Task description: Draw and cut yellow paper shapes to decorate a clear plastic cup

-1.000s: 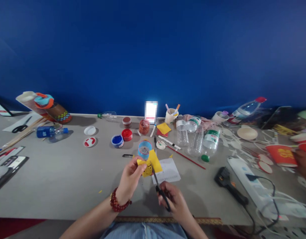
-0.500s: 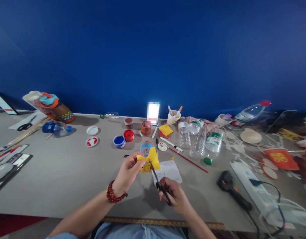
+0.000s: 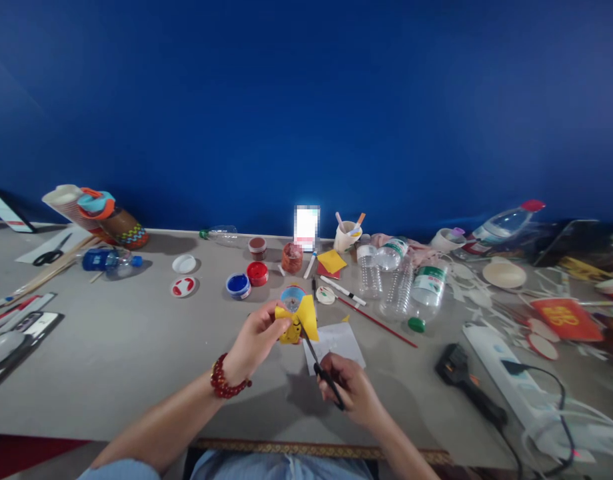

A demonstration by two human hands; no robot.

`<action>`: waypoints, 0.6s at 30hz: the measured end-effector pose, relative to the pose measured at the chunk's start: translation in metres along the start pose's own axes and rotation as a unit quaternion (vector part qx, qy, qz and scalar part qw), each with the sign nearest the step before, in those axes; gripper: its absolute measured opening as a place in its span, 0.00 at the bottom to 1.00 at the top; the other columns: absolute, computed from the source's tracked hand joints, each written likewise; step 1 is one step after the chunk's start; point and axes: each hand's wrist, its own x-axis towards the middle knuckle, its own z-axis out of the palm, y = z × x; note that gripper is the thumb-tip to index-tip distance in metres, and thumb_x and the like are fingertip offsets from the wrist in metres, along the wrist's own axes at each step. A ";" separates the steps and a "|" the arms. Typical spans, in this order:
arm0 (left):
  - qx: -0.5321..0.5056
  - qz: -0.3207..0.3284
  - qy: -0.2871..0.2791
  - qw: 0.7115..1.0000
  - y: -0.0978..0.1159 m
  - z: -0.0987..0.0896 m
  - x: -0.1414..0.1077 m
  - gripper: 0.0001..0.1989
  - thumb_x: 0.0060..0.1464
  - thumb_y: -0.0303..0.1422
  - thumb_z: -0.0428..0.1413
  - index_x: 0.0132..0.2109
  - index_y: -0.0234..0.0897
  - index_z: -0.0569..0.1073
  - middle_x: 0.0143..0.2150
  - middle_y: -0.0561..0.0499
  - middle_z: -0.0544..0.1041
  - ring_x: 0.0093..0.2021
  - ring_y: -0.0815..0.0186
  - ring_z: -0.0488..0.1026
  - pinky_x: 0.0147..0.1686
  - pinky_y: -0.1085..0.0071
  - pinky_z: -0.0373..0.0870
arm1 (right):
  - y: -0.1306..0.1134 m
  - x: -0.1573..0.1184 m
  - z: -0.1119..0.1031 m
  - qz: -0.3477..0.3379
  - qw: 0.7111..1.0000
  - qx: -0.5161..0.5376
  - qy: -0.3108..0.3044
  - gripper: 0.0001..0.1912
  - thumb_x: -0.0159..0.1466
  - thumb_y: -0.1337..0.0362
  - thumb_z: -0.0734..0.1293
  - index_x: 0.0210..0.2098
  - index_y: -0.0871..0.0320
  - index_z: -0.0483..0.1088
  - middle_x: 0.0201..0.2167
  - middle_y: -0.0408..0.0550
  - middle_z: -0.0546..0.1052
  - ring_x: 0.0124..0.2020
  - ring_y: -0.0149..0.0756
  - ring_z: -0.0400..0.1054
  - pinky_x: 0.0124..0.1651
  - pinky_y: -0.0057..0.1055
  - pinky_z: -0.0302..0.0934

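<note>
My left hand (image 3: 259, 332) pinches a piece of yellow paper (image 3: 309, 319) that has dark drawn marks on its lower left part. In my right hand (image 3: 347, 387) is a pair of black-handled scissors (image 3: 324, 375), its fingers wrapped round the handles. The blades point up and left, and their tips meet the paper beside my left thumb. Just behind the paper stands a small clear cup with a blue rim (image 3: 292, 293), partly hidden by it. A white sheet (image 3: 339, 343) with faint lines lies on the table beneath the scissors.
Behind my hands are a blue paint jar (image 3: 238, 285), a red paint jar (image 3: 257, 273) and yellow squares (image 3: 332, 261). Plastic bottles (image 3: 429, 290), a red-handled brush (image 3: 381, 323) and a power strip (image 3: 509, 377) lie rightward. A blue-labelled bottle (image 3: 109, 260) lies left.
The yellow paper has tilted slightly in my left hand, and both hands keep almost the same place. The scissors still touch the paper. The whole view has shifted a little.
</note>
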 end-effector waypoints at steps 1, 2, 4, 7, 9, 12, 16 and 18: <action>0.001 0.003 -0.004 1.000 0.000 -0.001 0.000 0.10 0.48 0.37 0.60 0.31 0.36 0.67 0.28 0.54 0.77 0.28 0.66 0.77 0.33 0.69 0.75 | 0.001 0.000 0.000 0.001 1.000 0.001 0.000 0.14 0.58 0.55 0.65 0.25 0.57 0.60 0.18 0.40 0.68 0.18 0.28 0.60 0.21 0.22 0.52; 0.003 0.005 -0.008 1.000 -0.001 -0.001 0.000 0.10 0.49 0.37 0.59 0.31 0.37 0.67 0.28 0.54 0.78 0.28 0.66 0.77 0.33 0.69 0.75 | 0.001 0.000 0.000 0.001 1.000 -0.001 0.001 0.14 0.58 0.55 0.65 0.25 0.57 0.60 0.18 0.40 0.68 0.18 0.28 0.60 0.21 0.22 0.52; 0.008 0.010 -0.015 1.000 -0.001 -0.003 0.000 0.09 0.50 0.36 0.59 0.32 0.37 0.67 0.28 0.53 0.78 0.29 0.66 0.77 0.34 0.69 0.75 | 0.002 0.000 0.000 0.000 1.000 -0.010 0.003 0.14 0.58 0.56 0.66 0.25 0.57 0.60 0.18 0.40 0.68 0.18 0.28 0.60 0.21 0.22 0.52; 0.016 0.014 -0.021 1.000 -0.002 -0.004 0.000 0.09 0.51 0.36 0.58 0.32 0.36 0.67 0.29 0.52 0.79 0.29 0.66 0.77 0.34 0.69 0.75 | 0.002 0.000 -0.001 0.001 1.000 -0.016 0.003 0.13 0.58 0.57 0.66 0.24 0.56 0.59 0.17 0.40 0.68 0.18 0.27 0.60 0.21 0.22 0.51; 0.017 0.012 -0.027 0.999 -0.001 -0.005 0.000 0.09 0.52 0.36 0.58 0.32 0.37 0.67 0.30 0.52 0.79 0.30 0.65 0.77 0.34 0.68 0.75 | 0.003 0.000 -0.002 0.003 1.000 -0.012 0.004 0.13 0.58 0.58 0.66 0.24 0.56 0.59 0.17 0.39 0.68 0.18 0.27 0.60 0.21 0.22 0.51; 0.023 0.013 -0.037 0.999 0.001 -0.005 0.001 0.09 0.52 0.37 0.58 0.33 0.36 0.67 0.30 0.51 0.80 0.30 0.65 0.77 0.34 0.69 0.75 | 0.003 0.000 -0.003 0.001 1.000 -0.016 0.006 0.13 0.58 0.58 0.66 0.24 0.56 0.58 0.18 0.39 0.68 0.19 0.27 0.60 0.22 0.22 0.51; 0.015 0.022 -0.039 0.999 0.000 -0.005 0.002 0.09 0.52 0.37 0.59 0.34 0.36 0.70 0.31 0.50 0.80 0.31 0.65 0.77 0.34 0.68 0.76 | 0.002 0.000 -0.002 0.004 1.000 -0.024 0.013 0.13 0.57 0.58 0.66 0.24 0.56 0.57 0.18 0.39 0.67 0.19 0.27 0.59 0.22 0.22 0.52; 0.003 0.024 -0.034 0.999 -0.003 -0.005 0.001 0.10 0.52 0.37 0.60 0.37 0.35 0.71 0.33 0.50 0.79 0.32 0.65 0.77 0.35 0.68 0.76 | 0.002 0.000 -0.001 0.004 0.999 -0.036 0.020 0.13 0.57 0.57 0.65 0.24 0.56 0.58 0.17 0.39 0.67 0.18 0.27 0.59 0.21 0.22 0.51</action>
